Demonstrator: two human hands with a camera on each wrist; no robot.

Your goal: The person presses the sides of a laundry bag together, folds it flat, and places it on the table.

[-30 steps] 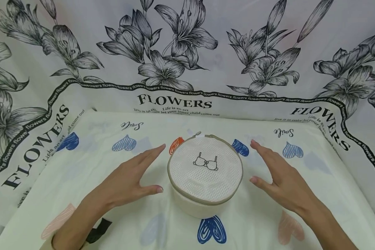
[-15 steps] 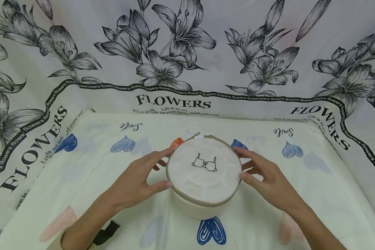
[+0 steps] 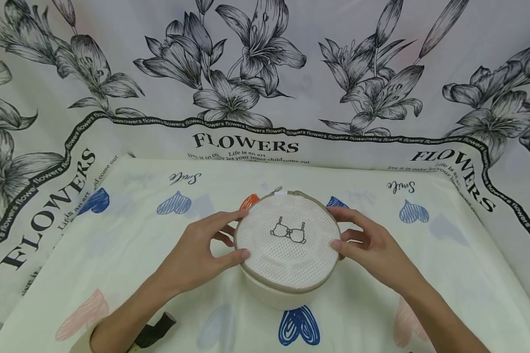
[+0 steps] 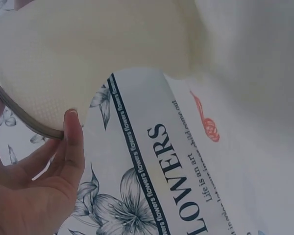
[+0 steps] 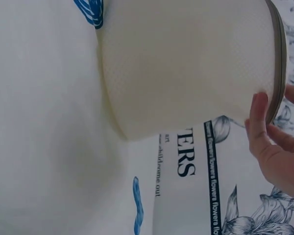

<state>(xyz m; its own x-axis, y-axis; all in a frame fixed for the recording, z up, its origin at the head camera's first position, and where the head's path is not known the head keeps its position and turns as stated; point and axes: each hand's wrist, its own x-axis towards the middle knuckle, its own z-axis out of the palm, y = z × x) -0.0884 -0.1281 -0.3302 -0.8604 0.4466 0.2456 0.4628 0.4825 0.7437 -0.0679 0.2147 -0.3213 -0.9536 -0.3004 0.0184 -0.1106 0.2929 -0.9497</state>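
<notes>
Round mesh laundry case (image 3: 287, 245) upright on heart-print cloth (image 3: 115, 255), gripped at its rim between left hand (image 3: 194, 257) and right hand (image 3: 375, 252). Fingers curled around opposite sides, seemingly for steadying.

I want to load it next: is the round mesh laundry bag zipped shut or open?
Shut, it seems: the laundry bag stands upright, lid flat, its tan zip band unbroken around the rim in every view.

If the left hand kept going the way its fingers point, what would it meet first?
The left hand points right and slightly away, and it already touches the rim of the round mesh laundry bag. Going on, it would probably press into that bag's side wall first.
</notes>
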